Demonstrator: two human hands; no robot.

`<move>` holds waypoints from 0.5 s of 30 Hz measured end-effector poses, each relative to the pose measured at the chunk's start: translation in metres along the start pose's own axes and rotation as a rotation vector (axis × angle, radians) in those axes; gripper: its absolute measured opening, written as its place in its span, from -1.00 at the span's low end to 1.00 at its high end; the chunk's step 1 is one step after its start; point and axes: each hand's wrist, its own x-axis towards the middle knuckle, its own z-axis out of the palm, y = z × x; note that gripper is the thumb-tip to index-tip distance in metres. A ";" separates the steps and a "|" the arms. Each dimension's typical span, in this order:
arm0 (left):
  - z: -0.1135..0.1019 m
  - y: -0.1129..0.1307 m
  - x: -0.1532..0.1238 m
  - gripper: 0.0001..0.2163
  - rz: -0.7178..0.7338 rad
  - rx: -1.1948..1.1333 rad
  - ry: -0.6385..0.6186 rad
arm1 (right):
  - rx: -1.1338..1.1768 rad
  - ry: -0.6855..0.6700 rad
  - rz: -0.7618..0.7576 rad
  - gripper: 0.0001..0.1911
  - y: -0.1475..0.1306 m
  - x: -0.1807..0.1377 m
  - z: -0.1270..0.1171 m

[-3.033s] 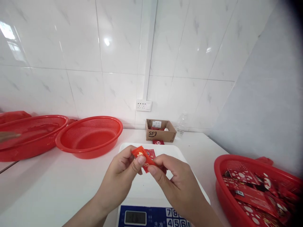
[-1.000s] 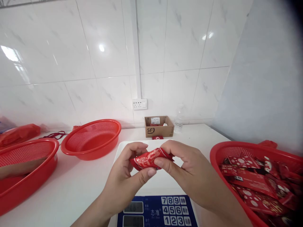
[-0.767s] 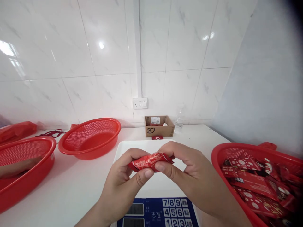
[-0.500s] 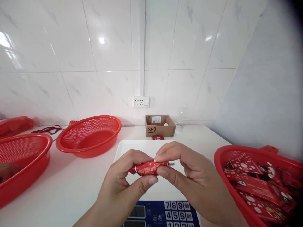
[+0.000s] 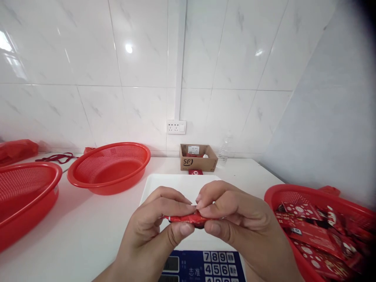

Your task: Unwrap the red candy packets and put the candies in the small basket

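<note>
A small shiny red wrapped packet (image 5: 188, 218), perhaps a candy or snack, is pinched between both my hands above the scale. My left hand (image 5: 158, 223) grips its left end between thumb and fingers. On the right end, my right hand (image 5: 235, 219) closes thumb and fingertips, covering much of that side. The fingertips of both hands nearly meet at the middle of the packet. Below them lies the white pan (image 5: 164, 182) of a digital scale, with its blue keypad panel (image 5: 194, 266) partly hidden by my hands.
At right, a red basket (image 5: 273, 192) holds many red packets (image 5: 314, 235). Two red baskets stand at left, one farther back (image 5: 108, 188) and one nearer (image 5: 29, 207). A cardboard box (image 5: 202, 162) and a clear bottle (image 5: 225, 150) are near the wall.
Both hands have closed in on the packet; the right fingers now wrap over its right end, which showed before. A hand in the near left basket has gone from view.
</note>
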 end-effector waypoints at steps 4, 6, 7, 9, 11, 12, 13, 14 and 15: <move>-0.002 -0.001 0.001 -0.81 -0.159 -0.074 -0.003 | -0.026 0.048 -0.052 -0.85 -0.001 0.002 -0.004; -0.003 -0.002 0.001 -0.63 -0.276 -0.173 -0.021 | -0.074 0.053 -0.098 -0.84 -0.003 0.003 -0.006; -0.004 -0.002 0.002 -0.56 -0.331 -0.228 -0.048 | -0.104 0.046 -0.119 -0.83 -0.004 0.002 -0.007; -0.004 -0.003 0.002 -0.54 -0.413 -0.336 -0.095 | -0.155 0.018 -0.155 -0.79 -0.006 0.001 -0.009; -0.003 -0.003 0.002 -0.64 -0.436 -0.443 -0.093 | -0.188 -0.015 -0.173 -0.79 -0.008 0.000 -0.010; -0.002 -0.003 0.002 -0.69 -0.422 -0.492 -0.073 | -0.201 -0.035 -0.166 -0.79 -0.008 -0.001 -0.011; -0.001 -0.002 0.002 -0.72 -0.401 -0.531 -0.050 | -0.211 -0.055 -0.144 -0.80 -0.008 -0.002 -0.011; 0.000 -0.002 0.001 -0.73 -0.380 -0.559 -0.032 | -0.220 -0.072 -0.106 -0.80 -0.008 -0.003 -0.012; 0.000 -0.001 0.001 -0.73 -0.362 -0.572 -0.017 | -0.226 -0.086 -0.058 -0.81 -0.008 -0.004 -0.012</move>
